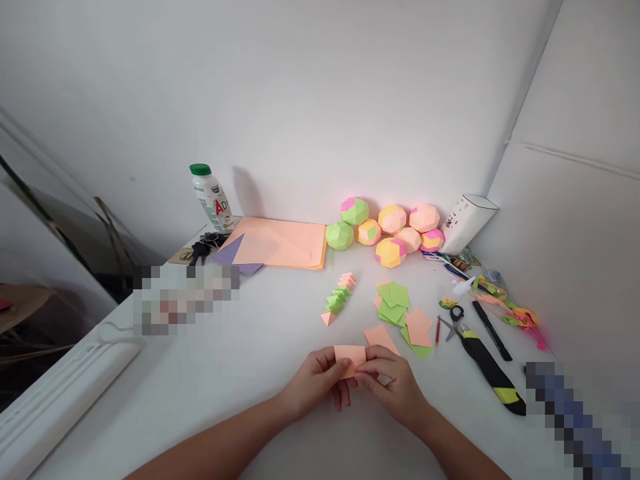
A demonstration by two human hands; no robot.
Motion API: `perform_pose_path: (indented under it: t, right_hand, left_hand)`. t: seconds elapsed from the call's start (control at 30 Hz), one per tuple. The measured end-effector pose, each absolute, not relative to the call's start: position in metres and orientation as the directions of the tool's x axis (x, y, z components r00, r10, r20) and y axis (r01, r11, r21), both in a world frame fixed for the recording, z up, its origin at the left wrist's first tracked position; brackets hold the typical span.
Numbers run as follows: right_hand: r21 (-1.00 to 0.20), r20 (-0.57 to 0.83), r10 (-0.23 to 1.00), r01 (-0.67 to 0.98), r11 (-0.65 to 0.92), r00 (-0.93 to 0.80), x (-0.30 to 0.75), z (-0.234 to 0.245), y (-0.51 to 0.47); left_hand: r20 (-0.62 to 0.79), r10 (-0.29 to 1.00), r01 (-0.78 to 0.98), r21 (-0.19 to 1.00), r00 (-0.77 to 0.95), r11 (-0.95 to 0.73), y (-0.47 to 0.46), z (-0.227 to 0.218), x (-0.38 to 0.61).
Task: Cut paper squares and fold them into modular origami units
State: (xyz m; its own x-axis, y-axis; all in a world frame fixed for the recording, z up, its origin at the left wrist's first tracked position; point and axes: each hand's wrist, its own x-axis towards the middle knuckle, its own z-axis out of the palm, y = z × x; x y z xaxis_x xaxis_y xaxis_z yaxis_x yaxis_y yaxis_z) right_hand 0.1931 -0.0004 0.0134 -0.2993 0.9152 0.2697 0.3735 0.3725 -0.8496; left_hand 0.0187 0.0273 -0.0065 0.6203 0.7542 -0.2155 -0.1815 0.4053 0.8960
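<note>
Between my two hands is a small peach paper square (349, 353), held up over the white table. My left hand (319, 373) pinches its left side, thumb on the front face. On the right side, the fingers of my right hand (393, 381) grip the edge and lower corner. Just beyond my right hand lies a flat peach sheet (382, 339). Behind it is a loose pile of green paper squares (393, 302), mixed with peach squares (419, 327). A row of folded green and peach paper pieces (339, 300) stands to the left of the pile.
Faceted paper balls (391, 252) cluster against the wall. Left of them are a stack of peach sheets (280, 241) and a white bottle (213, 200). Scissors (455, 319), a utility knife (493, 373) and a black pen-like tool (491, 330) lie at right, near a white box (467, 223).
</note>
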Motion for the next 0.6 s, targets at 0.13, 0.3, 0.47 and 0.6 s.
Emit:
perform_pose_path:
  t: [0.13,0.3,0.47,0.6]
  right_hand:
    - [-0.930,0.073,0.982,0.343,0.131,-0.177,0.1895,0.0176,-0.0021]
    - [-0.968,0.019,0.990,0.247,0.053,-0.140,0.1883,0.0178,-0.0031]
    - [-0.984,-0.061,0.990,0.176,-0.038,-0.125,0.1890,0.0142,-0.0038]
    - [-0.986,-0.074,0.992,0.154,-0.057,-0.102,0.1877,0.0134,-0.0042]
  left_hand:
    - [-0.185,0.717,-0.180,0.899,0.672,0.400,0.0263,-0.0069,0.0171]
    - [-0.138,0.711,-0.199,0.908,0.690,0.369,0.0257,-0.0083,0.0173]
    - [-0.146,0.692,-0.177,0.911,0.707,0.373,0.0267,-0.0095,0.0183]
    - [-0.186,0.688,-0.161,0.899,0.701,0.408,0.0273,-0.0101,0.0189]
